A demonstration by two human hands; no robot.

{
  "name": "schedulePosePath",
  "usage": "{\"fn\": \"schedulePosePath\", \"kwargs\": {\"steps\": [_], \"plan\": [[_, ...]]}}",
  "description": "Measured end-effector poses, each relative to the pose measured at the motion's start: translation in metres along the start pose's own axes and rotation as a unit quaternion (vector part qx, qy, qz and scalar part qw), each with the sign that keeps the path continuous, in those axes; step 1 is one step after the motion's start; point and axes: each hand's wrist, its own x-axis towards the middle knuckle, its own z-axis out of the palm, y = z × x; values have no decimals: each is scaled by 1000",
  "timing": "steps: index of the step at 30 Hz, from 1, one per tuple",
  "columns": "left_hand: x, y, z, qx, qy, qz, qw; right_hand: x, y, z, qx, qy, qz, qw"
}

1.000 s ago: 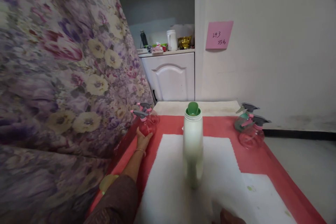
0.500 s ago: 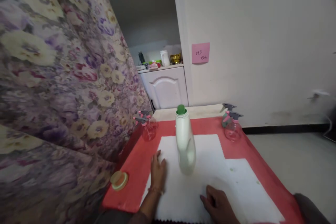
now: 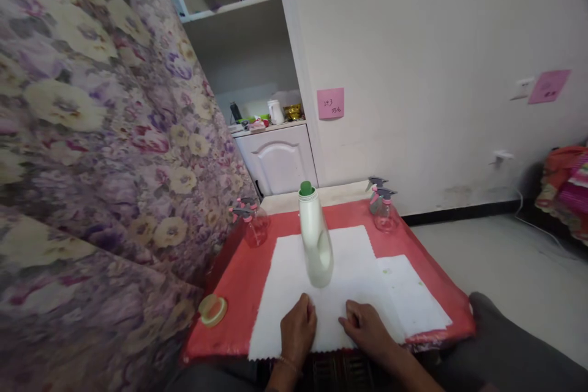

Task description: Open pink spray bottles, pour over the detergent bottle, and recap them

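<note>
A pale green detergent bottle [image 3: 316, 245] with a side handle and a green top stands upright on a white cloth [image 3: 271, 324]. My left hand [image 3: 298, 327] is curled into a fist at the cloth's front part, just below the bottle and apart from it. Opposite it, my right hand [image 3: 365, 324] is also closed, resting over the cloth; nothing shows between its fingers. At the left lies a round lid-like piece [image 3: 213, 310] with a yellowish rim, away from both hands.
Clear spray bottles with grey and pink heads stand at the table's left [image 3: 254, 229] and right [image 3: 386, 217]. A red cloth [image 3: 234, 294] covers the table. A smaller white cloth [image 3: 413, 294] has green spots. A floral curtain [image 3: 114, 165] hangs close on the left.
My left hand has moved right and nearer to me, from fingers spread beside the bottle to a fist. My right hand stays closed. The view has shifted to the right.
</note>
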Motion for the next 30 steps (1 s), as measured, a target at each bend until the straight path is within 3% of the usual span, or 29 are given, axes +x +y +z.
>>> {"fn": "schedulePosePath", "kwargs": {"steps": [9, 15, 20, 25, 30], "plan": [[-5, -1, -1, 52, -9, 47, 997, -7, 7, 11, -70, 8, -32, 997], [-14, 1, 0, 67, -2, 70, 995, -19, 18, 21, -190, 48, -86, 977], [-22, 1, 2, 52, 5, 81, 995, -27, 25, 26, -229, 76, -111, 964], [-26, 0, 4, 23, 13, 91, 995, -29, 21, 23, -221, 94, -123, 963], [-25, -3, 1, -49, 13, 106, 993, -48, 1, 17, -87, 60, -92, 990]]}}
